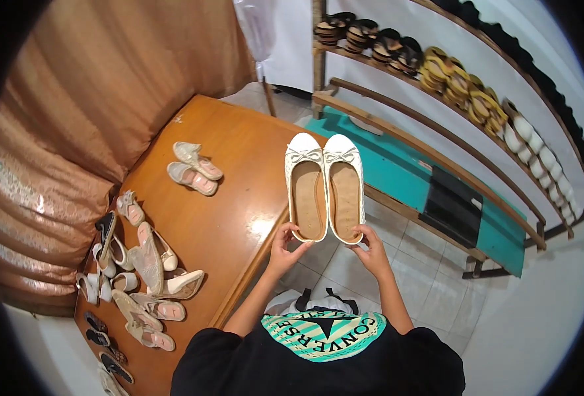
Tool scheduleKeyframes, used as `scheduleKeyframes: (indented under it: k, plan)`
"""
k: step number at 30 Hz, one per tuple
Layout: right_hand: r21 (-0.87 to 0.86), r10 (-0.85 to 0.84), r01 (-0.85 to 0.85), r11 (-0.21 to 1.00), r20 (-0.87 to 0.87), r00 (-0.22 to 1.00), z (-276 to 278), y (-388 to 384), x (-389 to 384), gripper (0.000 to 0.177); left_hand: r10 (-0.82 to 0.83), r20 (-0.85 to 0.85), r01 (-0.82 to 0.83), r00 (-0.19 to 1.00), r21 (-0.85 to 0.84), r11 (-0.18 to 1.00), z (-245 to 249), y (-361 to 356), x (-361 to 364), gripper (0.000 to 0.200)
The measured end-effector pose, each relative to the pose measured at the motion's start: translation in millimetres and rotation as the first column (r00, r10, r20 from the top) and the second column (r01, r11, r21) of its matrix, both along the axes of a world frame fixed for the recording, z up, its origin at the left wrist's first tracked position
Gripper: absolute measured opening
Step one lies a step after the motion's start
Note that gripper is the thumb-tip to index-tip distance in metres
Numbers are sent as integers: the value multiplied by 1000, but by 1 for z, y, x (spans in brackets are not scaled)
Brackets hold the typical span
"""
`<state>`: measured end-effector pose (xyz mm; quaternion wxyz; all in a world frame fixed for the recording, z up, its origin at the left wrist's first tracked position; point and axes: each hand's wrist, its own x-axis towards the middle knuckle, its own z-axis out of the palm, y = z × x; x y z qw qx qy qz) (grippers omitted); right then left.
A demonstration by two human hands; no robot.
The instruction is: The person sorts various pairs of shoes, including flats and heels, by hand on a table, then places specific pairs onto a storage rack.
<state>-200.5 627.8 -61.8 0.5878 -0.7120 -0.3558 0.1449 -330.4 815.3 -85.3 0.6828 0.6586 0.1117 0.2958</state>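
Two white flat shoes with small bows and tan insoles are held up side by side, toes pointing away from me. The heel of the left shoe (306,188) is pinched between the thumb and fingers of my left hand (287,249). My right hand (370,249) grips the heel of the right shoe (345,188) in the same way. The inner sides of the shoes touch. Both shoes are in the air, beside the right edge of the wooden table (239,171).
A pale pair of slippers (195,168) lies on the table, with several loose shoes (150,264) at its left. Behind hangs an orange curtain (107,79). At the right stand a green bench (397,173) and a rack (404,76) with several sandals.
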Motion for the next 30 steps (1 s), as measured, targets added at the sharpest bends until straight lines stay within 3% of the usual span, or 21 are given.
scheduleKeyframes:
  k: [13, 22, 30]
  plan:
    - [-7, -421, 426, 904, 147, 895, 19, -178, 3, 46, -442, -3, 442, 897, 12, 897, 19, -141, 93, 45]
    - [78, -722, 719, 690, 143, 677, 43, -276, -8, 43, -749, 65, 746, 659, 69, 662, 40, -245, 172, 47]
    - [145, -874, 866, 478, 170, 455, 46, -369, 2, 45, -888, 125, 883, 442, 111, 455, 48, -362, 238, 47]
